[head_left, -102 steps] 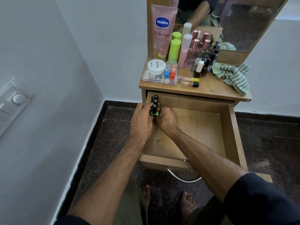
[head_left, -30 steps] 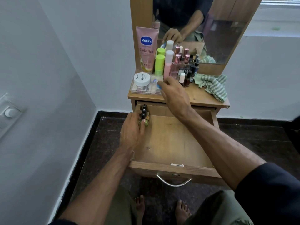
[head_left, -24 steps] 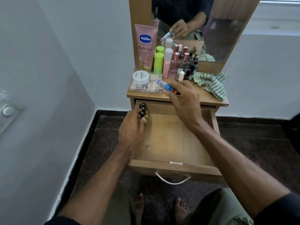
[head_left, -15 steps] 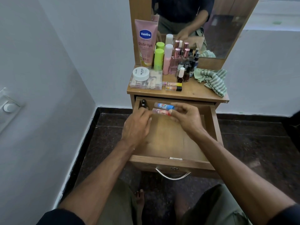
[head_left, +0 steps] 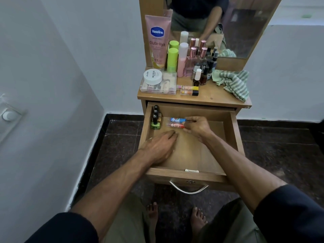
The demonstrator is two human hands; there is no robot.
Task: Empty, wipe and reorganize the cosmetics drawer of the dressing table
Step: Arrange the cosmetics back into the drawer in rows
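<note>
At the far left of the open wooden drawer [head_left: 233,137], the right hand [head_left: 197,126] pinches two small lip-balm tubes [head_left: 176,122]; the left hand [head_left: 159,146] rests flat, fingers relaxed, holding nothing.

green-striped cloth [head_left: 234,82], pink tube [head_left: 157,41], lime-green bottle [head_left: 172,58], brown wooden drawer [head_left: 235,137]

Two hands inside the open drawer [head_left: 233,130]

The right hand [head_left: 196,127] pinches two lip balm tubes [head_left: 176,122] lying side by side (blue-capped behind red-capped); the left hand [head_left: 158,146] rests flat on the drawer floor, near upright nail polish bottles [head_left: 155,118] at the back-left corner.
</note>
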